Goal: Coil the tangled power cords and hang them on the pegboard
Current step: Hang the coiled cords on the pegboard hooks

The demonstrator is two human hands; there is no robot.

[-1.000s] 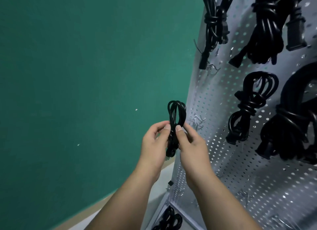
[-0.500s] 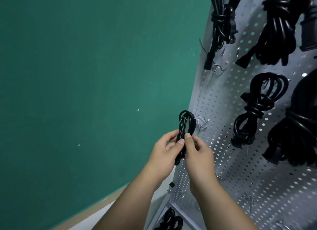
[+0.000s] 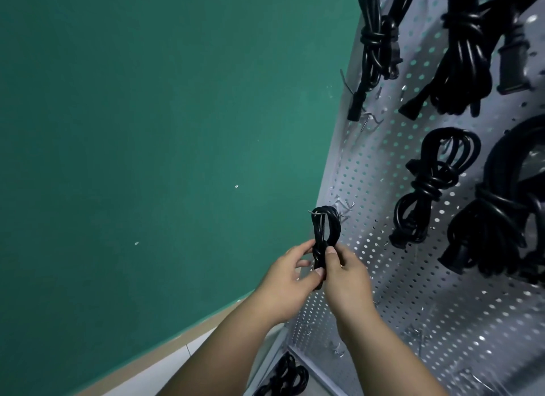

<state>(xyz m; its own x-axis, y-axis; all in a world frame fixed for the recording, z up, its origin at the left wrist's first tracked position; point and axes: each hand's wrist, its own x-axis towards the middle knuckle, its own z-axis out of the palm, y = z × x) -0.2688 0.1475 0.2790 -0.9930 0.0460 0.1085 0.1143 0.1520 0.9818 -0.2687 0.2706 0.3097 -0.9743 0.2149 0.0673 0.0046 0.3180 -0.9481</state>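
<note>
Left hand (image 3: 287, 280): closed round the wrapped lower part of the coiled power cord (image 3: 324, 233), thumb and fingers curled on it.
Right hand (image 3: 348, 277): pinches the same bundle just right of the left hand, thumb on its front.
Coiled power cord: black, upright; its loop rises above both grips.
Metal hook (image 3: 313, 213): prong crosses the loop's top.
Pegboard (image 3: 413, 292): perforated grey metal, right of and behind the grip.
Hung cord bundles (image 3: 433, 186): black, up and right of the grip, well apart.
Green wall (image 3: 147, 130): left of the grip.
</note>
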